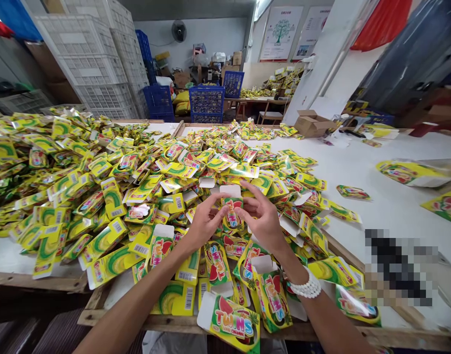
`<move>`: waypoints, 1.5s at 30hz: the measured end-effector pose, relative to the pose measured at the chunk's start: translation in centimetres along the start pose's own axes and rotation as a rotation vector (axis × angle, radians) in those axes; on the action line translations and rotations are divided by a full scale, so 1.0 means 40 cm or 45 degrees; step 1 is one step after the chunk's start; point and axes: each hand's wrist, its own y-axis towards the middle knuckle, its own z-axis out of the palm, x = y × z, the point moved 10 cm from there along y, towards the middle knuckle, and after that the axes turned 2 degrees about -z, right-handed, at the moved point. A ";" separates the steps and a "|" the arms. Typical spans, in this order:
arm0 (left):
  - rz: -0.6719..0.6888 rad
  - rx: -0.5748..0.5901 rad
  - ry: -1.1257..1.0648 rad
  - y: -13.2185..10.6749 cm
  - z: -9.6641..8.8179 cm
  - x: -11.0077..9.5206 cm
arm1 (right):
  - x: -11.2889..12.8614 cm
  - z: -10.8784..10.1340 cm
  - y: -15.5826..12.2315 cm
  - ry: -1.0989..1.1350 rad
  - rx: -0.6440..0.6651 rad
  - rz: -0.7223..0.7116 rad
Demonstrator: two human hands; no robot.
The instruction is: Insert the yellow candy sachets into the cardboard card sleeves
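Note:
Between my two hands, over the middle of the pile, is a small candy box (233, 220) printed TWINS, its white end flap standing up at the top. My left hand (208, 219) grips the box from its left side, thumb on the front. My right hand (260, 216) holds the right side, thumb on the front face and index finger raised near the flap. A white bead bracelet (306, 285) circles my right wrist. Close below lie more flat candy boxes, among them one box (235, 322) at the table's front edge with its white flap out.
A large heap of yellow-green packets (63, 147) spreads across the left of the white table (343, 162). A brown carton (314, 123) sits at the back right. Stacked white crates (89, 69) and blue crates (207, 101) stand behind. A wooden strip (380, 300) runs along the right.

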 end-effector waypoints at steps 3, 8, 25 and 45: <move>0.018 0.107 0.063 -0.004 0.018 0.000 | 0.005 -0.035 0.003 0.050 -0.134 0.019; 0.066 0.250 0.114 -0.015 0.051 0.003 | -0.029 -0.074 0.007 0.134 -0.300 0.144; 0.070 0.179 0.234 -0.014 0.041 0.020 | -0.062 -0.040 0.010 0.111 -0.057 0.295; -0.006 -0.322 -0.214 -0.013 -0.068 0.019 | -0.060 0.060 0.132 0.143 0.119 0.184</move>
